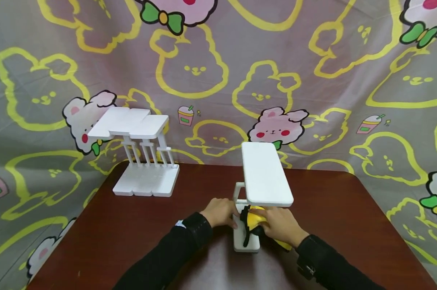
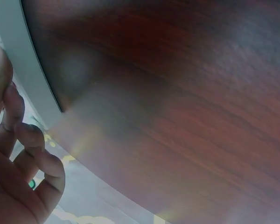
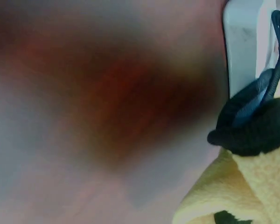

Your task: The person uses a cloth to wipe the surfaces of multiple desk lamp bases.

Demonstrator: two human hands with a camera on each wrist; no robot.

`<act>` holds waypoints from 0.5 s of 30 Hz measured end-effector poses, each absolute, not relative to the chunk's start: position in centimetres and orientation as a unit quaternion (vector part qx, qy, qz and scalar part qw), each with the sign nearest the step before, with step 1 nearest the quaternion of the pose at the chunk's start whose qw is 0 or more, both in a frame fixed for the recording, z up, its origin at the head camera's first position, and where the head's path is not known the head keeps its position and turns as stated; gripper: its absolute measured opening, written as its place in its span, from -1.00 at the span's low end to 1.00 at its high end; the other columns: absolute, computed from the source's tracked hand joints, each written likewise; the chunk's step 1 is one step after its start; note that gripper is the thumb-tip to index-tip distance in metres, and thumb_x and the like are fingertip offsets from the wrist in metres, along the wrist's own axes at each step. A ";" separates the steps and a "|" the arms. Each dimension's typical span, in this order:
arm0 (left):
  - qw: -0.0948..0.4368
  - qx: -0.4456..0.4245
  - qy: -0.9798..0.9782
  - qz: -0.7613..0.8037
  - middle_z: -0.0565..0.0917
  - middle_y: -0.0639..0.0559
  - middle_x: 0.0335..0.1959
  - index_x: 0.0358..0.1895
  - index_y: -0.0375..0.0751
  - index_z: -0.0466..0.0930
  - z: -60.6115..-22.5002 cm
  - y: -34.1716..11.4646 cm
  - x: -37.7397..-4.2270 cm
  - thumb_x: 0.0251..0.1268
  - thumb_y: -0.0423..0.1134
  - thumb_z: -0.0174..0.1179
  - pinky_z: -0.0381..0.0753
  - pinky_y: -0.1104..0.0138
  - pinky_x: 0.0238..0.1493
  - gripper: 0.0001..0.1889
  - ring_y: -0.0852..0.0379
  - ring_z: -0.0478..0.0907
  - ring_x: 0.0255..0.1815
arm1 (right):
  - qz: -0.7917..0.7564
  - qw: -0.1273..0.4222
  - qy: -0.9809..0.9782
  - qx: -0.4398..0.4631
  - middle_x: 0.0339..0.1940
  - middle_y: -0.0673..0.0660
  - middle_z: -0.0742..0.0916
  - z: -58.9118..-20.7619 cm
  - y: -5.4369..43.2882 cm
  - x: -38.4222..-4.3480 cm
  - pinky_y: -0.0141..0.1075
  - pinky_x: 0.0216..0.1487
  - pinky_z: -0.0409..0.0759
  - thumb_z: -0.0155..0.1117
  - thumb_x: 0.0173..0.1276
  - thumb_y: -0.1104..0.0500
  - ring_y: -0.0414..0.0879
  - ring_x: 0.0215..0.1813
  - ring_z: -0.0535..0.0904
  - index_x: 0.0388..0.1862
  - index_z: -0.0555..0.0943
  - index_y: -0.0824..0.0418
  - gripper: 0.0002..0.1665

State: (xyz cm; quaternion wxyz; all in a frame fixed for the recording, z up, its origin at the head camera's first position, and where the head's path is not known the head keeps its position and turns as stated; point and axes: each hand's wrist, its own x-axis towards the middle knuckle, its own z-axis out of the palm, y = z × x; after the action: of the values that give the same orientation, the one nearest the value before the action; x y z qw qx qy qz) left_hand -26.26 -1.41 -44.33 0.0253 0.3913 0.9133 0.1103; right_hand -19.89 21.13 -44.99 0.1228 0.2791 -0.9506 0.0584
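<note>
A white stand [image 1: 267, 173] with a flat top panel and a long low base rises in front of me. My left hand [image 1: 220, 211] is at the left edge of its base [image 1: 240, 233], fingertips right at the edge. In the left wrist view the left fingers [image 2: 30, 135] are bent beside the white edge. My right hand [image 1: 280, 223] grips a yellow plush item [image 1: 254, 218] with black trim and a black strap, which lies over the base beneath the panel. The right wrist view shows its fleece [image 3: 242, 182] and black parts [image 3: 256, 126] against the base; the right fingers are out of view there.
Several white stands of the same kind [image 1: 146, 179] stand pushed together at the table's back left. The brown table [image 1: 200, 189] ends at a patterned cloth [image 1: 211, 108] with yellow outlined animals, hanging behind and at the sides.
</note>
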 end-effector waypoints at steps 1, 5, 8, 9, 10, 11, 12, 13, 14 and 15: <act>0.026 0.389 0.914 0.109 0.76 0.21 -0.15 -0.14 0.11 0.81 -44.3 -1.4 -26.3 -0.08 0.02 0.52 0.61 0.36 -0.28 -0.65 0.22 0.67 -0.16 | 0.065 0.110 -0.949 0.287 -0.12 0.04 0.72 -44.8 21.2 -19.2 -0.42 -0.53 0.28 0.41 0.16 0.21 -0.25 -0.46 0.44 0.14 0.66 -0.10 -0.48; 0.033 0.384 0.916 0.109 0.75 0.18 -0.13 -0.08 0.15 0.79 -44.2 -1.6 -26.5 -0.07 0.04 0.51 0.61 0.35 -0.23 -0.62 0.17 0.65 -0.11 | 0.070 0.078 -0.936 0.335 -0.26 -0.03 0.65 -44.4 21.5 -16.2 -0.50 -0.63 0.18 0.38 0.12 0.23 -0.35 -0.49 0.35 0.14 0.64 -0.19 -0.42; 0.034 0.383 0.917 0.111 0.74 0.17 -0.13 -0.08 0.15 0.79 -44.1 -1.7 -26.7 -0.09 0.04 0.51 0.61 0.35 -0.25 -0.61 0.16 0.65 -0.13 | 0.066 0.077 -0.934 0.343 -0.26 -0.05 0.65 -44.2 21.3 -15.8 -0.51 -0.65 0.14 0.36 0.11 0.26 -0.36 -0.49 0.31 0.12 0.63 -0.22 -0.40; 0.036 0.382 0.917 0.113 0.74 0.17 -0.13 -0.09 0.14 0.79 -44.0 -1.7 -26.7 -0.09 0.04 0.52 0.61 0.36 -0.25 -0.61 0.16 0.65 -0.14 | 0.064 0.079 -0.936 0.338 -0.26 -0.04 0.66 -44.2 21.2 -16.2 -0.51 -0.65 0.14 0.36 0.11 0.26 -0.36 -0.50 0.31 0.13 0.64 -0.22 -0.40; 0.036 0.381 0.916 0.116 0.75 0.17 -0.13 -0.10 0.13 0.79 -44.0 -1.7 -26.7 -0.10 0.03 0.52 0.61 0.35 -0.27 -0.61 0.16 0.65 -0.15 | 0.064 0.081 -0.939 0.328 -0.25 -0.03 0.66 -44.3 21.2 -16.8 -0.49 -0.65 0.15 0.36 0.12 0.25 -0.35 -0.50 0.30 0.14 0.63 -0.21 -0.41; 0.040 0.380 0.916 0.120 0.76 0.17 -0.13 -0.11 0.12 0.80 -44.0 -1.7 -26.7 -0.10 0.02 0.53 0.60 0.36 -0.29 -0.62 0.16 0.66 -0.16 | 0.064 0.083 -0.942 0.318 -0.21 -0.01 0.68 -44.4 21.1 -17.6 -0.49 -0.64 0.15 0.37 0.14 0.23 -0.34 -0.52 0.28 0.14 0.64 -0.19 -0.43; 0.043 0.379 0.917 0.121 0.76 0.18 -0.13 -0.13 0.12 0.80 -44.1 -1.7 -26.8 -0.10 0.02 0.53 0.60 0.35 -0.30 -0.63 0.18 0.66 -0.17 | 0.065 0.089 -0.944 0.310 -0.19 0.00 0.71 -44.5 21.0 -18.4 -0.47 -0.61 0.16 0.38 0.15 0.23 -0.32 -0.52 0.27 0.13 0.65 -0.17 -0.45; 0.047 0.377 0.917 0.124 0.76 0.18 -0.12 -0.14 0.12 0.81 -44.2 -1.7 -26.8 -0.10 0.02 0.53 0.60 0.35 -0.30 -0.64 0.18 0.66 -0.16 | 0.062 0.102 -0.945 0.306 -0.14 0.01 0.73 -44.7 21.0 -19.3 -0.45 -0.55 0.22 0.39 0.16 0.22 -0.30 -0.50 0.30 0.13 0.65 -0.14 -0.47; 0.051 0.374 0.917 0.127 0.77 0.19 -0.12 -0.14 0.11 0.81 -44.3 -1.6 -26.8 -0.09 0.02 0.53 0.60 0.35 -0.30 -0.65 0.19 0.67 -0.16 | 0.061 0.116 -0.944 0.302 -0.10 0.02 0.74 -44.9 21.0 -20.1 -0.42 -0.49 0.27 0.39 0.15 0.23 -0.28 -0.47 0.33 0.12 0.66 -0.12 -0.47; 0.054 0.371 0.918 0.127 0.77 0.20 -0.11 -0.15 0.11 0.81 -44.5 -1.5 -26.9 -0.08 0.03 0.53 0.60 0.36 -0.31 -0.65 0.21 0.66 -0.16 | 0.060 0.129 -0.945 0.295 -0.08 0.02 0.75 -45.1 21.1 -20.7 -0.40 -0.45 0.27 0.40 0.15 0.23 -0.26 -0.46 0.33 0.11 0.67 -0.10 -0.49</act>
State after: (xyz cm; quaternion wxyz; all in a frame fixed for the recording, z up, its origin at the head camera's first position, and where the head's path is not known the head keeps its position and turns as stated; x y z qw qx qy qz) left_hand -26.90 -1.53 -44.47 0.0544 0.3711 0.9183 0.1267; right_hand -20.67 21.08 -45.07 0.1293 0.2954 -0.9447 0.0600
